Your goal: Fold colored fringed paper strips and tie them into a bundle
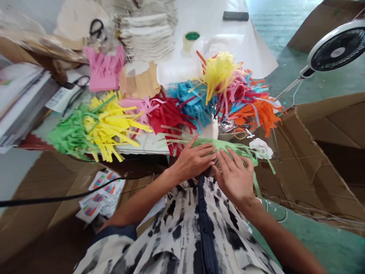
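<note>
Light green fringed tissue paper [228,145] stretches across the table's front edge, close to my body. My left hand [194,160] rests on its near side with fingers extended. Beside it, my right hand [235,176] lies flat on the same paper, fingers stretched out; the fingertips of both hands nearly meet. Cut strips stick out to the left and right of my hands. Just beyond are a dark red tissue tassel [168,114] and a blue tassel [189,99]. A crumpled white piece [261,148] sits to the right of my right hand.
Yellow [111,127], green [71,133] and orange tassels [259,112] line the table front. Behind them are pink paper [104,74], a tape roll [190,41] and scissors [97,28]. A fan [338,49] stands at right, above cardboard boxes [310,163]. A black cable [62,198] crosses at left.
</note>
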`<state>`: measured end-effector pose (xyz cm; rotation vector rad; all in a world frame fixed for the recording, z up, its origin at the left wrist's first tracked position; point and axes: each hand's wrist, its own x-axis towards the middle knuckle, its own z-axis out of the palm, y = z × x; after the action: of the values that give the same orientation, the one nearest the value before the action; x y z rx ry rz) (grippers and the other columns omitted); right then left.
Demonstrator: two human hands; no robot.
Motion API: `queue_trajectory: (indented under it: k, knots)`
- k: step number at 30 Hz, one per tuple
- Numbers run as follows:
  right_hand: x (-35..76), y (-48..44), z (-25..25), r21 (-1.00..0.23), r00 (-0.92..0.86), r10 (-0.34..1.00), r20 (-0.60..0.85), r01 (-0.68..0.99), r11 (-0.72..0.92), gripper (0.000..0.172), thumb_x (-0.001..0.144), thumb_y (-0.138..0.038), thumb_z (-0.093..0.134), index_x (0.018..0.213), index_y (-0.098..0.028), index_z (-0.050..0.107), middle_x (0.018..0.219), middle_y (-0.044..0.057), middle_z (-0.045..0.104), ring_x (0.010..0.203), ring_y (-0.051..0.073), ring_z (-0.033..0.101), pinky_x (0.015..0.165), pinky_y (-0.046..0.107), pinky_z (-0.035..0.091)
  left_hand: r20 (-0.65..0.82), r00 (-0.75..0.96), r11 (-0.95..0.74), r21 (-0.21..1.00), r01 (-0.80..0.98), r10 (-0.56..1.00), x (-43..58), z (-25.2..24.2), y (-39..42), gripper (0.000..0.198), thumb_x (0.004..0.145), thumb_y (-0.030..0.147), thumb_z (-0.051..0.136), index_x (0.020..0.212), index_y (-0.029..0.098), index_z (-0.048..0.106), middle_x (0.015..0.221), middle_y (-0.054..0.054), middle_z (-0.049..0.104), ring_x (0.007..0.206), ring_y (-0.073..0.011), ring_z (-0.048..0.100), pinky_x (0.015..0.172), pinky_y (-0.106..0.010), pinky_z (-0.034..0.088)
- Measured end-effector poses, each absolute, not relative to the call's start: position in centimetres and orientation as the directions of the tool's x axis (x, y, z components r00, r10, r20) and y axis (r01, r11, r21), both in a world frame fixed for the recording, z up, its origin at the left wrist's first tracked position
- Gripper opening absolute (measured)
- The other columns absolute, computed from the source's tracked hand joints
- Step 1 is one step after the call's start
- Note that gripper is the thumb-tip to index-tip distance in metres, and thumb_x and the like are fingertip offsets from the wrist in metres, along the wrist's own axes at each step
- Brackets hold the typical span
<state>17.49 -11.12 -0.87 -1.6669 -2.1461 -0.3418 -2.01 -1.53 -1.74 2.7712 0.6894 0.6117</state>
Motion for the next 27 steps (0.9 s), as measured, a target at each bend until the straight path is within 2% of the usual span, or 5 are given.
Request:
queue_trajectory:
  k: [11,14,17,23,27]
  knots:
    - [20.7,-10.0,-3.7,-0.03,-0.227,0.79,0.569,0.955,0.296,0.028,0.098,-0.022,0.07,0.125,-0.029,0.07,0.121,-0.001,0.082,0.116,0.021,0.074,0.116,0.045,0.033,0.518,0.483,-0.633,0.155,0.759,0.706,-7.4,2.3,2.4,0.029,0.096,0.034,0.072,0.069,0.024,0.075,0.103,-0.001,0.081,0.123,-0.0285,0.07,0.133,-0.071,0.016]
    - [20.6,-9.6,-3.3,-0.023,-0.248,0.776,0.579,0.947,0.319,0.023,0.096,-0.019,0.073,0.116,-0.029,0.07,0.115,-0.001,0.083,0.109,0.022,0.074,0.114,0.047,0.034,0.611,0.429,-0.64,0.171,0.749,0.665,-5.6,2.9,1.7,0.016,0.095,0.032,0.072,0.083,0.023,0.077,0.103,-0.004,0.078,0.115,-0.026,0.069,0.125,-0.06,0.04]
    - [21.1,-9.6,-3.1,-0.031,-0.275,0.781,0.561,0.935,0.352,0.018,0.097,-0.018,0.071,0.111,-0.029,0.071,0.112,-0.003,0.083,0.106,0.022,0.074,0.115,0.049,0.033,0.503,0.728,-0.88,0.179,0.44,0.466,-2.4,1.3,-0.3,0.018,0.097,0.032,0.071,0.109,0.021,0.077,0.115,-0.007,0.077,0.12,-0.0225,0.068,0.11,-0.041,0.057]
    - [22.5,-9.5,-2.8,-0.168,-0.242,0.835,0.494,0.916,0.364,0.011,0.102,-0.025,0.065,0.104,-0.028,0.075,0.106,-0.004,0.083,0.105,0.021,0.071,0.115,0.046,0.031,0.403,0.725,-0.83,0.263,0.493,0.558,-0.7,-2.1,-2.2,0.022,0.106,0.021,0.056,0.114,0.019,0.076,0.111,-0.007,0.077,0.108,-0.0191,0.069,0.096,-0.033,0.059]
    - [22.5,-8.5,-1.6,-0.264,-0.123,0.937,0.326,0.94,0.215,0.019,0.105,-0.031,0.057,0.101,-0.025,0.074,0.102,0.002,0.081,0.103,0.024,0.066,0.098,0.042,0.033,0.321,0.658,-0.727,0.394,0.562,0.682,-2.0,-1.1,-1.4,0.02,0.106,0.031,0.06,0.102,0.021,0.078,0.104,-0.005,0.077,0.099,-0.0196,0.066,0.088,-0.035,0.054]
